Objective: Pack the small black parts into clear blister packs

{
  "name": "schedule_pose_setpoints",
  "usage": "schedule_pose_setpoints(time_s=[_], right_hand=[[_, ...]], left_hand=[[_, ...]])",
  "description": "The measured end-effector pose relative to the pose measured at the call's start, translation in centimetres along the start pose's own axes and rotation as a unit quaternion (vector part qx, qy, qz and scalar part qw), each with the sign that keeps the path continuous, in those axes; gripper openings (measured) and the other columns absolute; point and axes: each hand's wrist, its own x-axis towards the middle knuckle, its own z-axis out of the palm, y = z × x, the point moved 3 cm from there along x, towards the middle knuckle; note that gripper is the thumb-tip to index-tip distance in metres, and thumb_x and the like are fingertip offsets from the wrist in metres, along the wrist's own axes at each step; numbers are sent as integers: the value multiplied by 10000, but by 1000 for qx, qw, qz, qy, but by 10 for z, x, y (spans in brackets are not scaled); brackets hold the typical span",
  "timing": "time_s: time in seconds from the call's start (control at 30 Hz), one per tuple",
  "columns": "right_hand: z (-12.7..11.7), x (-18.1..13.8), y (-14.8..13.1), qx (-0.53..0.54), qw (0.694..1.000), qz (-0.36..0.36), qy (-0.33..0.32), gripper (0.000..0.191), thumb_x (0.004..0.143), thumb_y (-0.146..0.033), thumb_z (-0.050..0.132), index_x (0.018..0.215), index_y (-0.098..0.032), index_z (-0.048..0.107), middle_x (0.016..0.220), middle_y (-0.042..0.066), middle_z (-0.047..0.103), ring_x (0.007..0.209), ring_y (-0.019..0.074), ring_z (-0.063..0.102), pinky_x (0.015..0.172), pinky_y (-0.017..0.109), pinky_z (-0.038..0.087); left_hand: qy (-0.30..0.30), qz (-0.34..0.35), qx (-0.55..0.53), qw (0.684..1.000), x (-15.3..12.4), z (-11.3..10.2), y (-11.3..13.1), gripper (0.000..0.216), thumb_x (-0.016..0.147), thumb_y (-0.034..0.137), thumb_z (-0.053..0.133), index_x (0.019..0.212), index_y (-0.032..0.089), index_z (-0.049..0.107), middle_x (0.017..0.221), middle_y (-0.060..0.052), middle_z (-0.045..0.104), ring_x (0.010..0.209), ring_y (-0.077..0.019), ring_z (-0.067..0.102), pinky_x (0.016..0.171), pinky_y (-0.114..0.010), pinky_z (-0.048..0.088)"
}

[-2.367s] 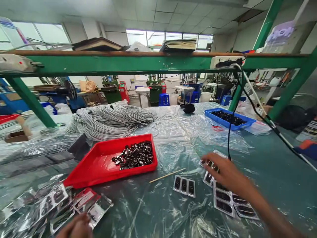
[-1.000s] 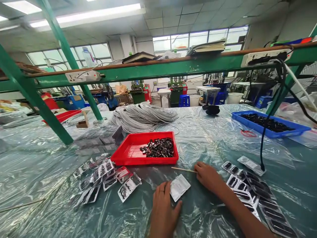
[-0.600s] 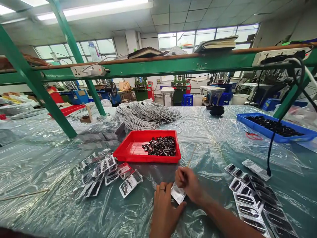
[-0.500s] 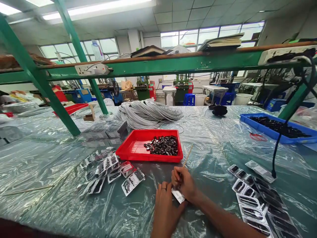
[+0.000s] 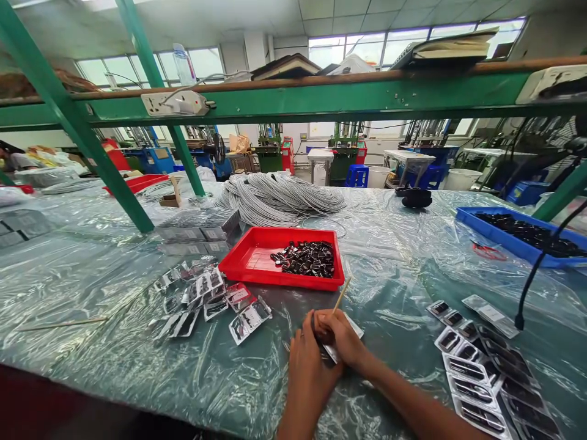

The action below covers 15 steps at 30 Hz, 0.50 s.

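My right hand (image 5: 343,339) is closed around a thin wooden stick (image 5: 340,294), whose upper end points up toward the red tray. Under its fingers lies a small silvery packet (image 5: 356,327), mostly covered by both hands. Close on the left, my left hand (image 5: 308,357) has its fingers bent, and its thumb is at the packet's lower edge. Both hands' fingertips meet above the packet, so what lies between them is hidden. Beyond them stands a red tray (image 5: 250,260) with many small black pieces (image 5: 309,259) on its right side.
Blister packs (image 5: 250,319) lie loosely left of my hands; rows of packs with black parts (image 5: 472,373) lie at right. Behind the tray is a grey cable coil (image 5: 279,198). A blue tray (image 5: 468,221) and hanging black cable (image 5: 527,293) are at right. A green beam (image 5: 321,98) crosses above.
My left fingers have curled in against my right hand. The packet now shows past the right hand's far side, and the stick leans lower. The view has shifted slightly.
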Motion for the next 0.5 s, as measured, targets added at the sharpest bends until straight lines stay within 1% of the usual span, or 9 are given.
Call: schedule_pose_setpoints(time_s=[0.1, 0.2, 0.3, 0.37, 0.43, 0.5], right_hand=[[3, -6, -7, -50, 999, 14, -12, 319, 796, -289, 485, 517, -222, 344, 527, -51, 289, 530, 118, 215, 516, 303, 172], [3, -20, -7, -105, 994, 24, -24, 317, 804, -282, 465, 534, -224, 309, 550, -47, 286, 544, 123, 226, 532, 303, 187], [-3, -39, -5, -133, 990, 37, -17, 325, 819, -302, 453, 531, -221, 325, 550, -41, 295, 550, 130, 242, 541, 309, 194], [-9, -46, -7, -105, 994, 37, -2, 345, 834, -330, 468, 533, -218, 342, 551, -39, 305, 550, 131, 248, 539, 309, 191], [-16, -44, -14, -22, 999, 47, 5, 362, 849, -375, 489, 552, -216, 358, 566, -44, 311, 538, 124, 231, 527, 302, 182], [-23, -33, -23, 68, 996, 49, 9, 382, 856, -423, 515, 566, -210, 388, 582, -50, 321, 526, 113, 217, 519, 291, 180]], left_hand=[[-4, -11, 4, 1000, -1, -3, 2, 840, 673, 258, 635, 1422, 154, 271, 1271, -149, 585, 1183, -310, 548, 1045, -485, 347], [-10, -11, 7, 1000, -2, -6, 6, 738, 727, 239, 588, 1399, 126, 305, 1199, -143, 613, 1129, -287, 570, 995, -453, 379], [-19, -15, 28, 999, -2, -7, 10, 744, 697, 230, 610, 1383, 120, 344, 1127, -118, 636, 1061, -283, 584, 953, -429, 399], [-28, -6, 52, 998, -3, -8, 11, 745, 684, 245, 628, 1375, 114, 382, 1132, -120, 636, 1068, -292, 574, 957, -421, 395], [-40, 5, 78, 996, -4, -8, 12, 717, 701, 266, 632, 1372, 127, 419, 1207, -129, 617, 1142, -306, 543, 1001, -425, 371], [-58, 3, 106, 993, -5, -9, 13, 721, 711, 300, 653, 1383, 155, 439, 1319, -137, 566, 1245, -333, 480, 1057, -449, 326]])
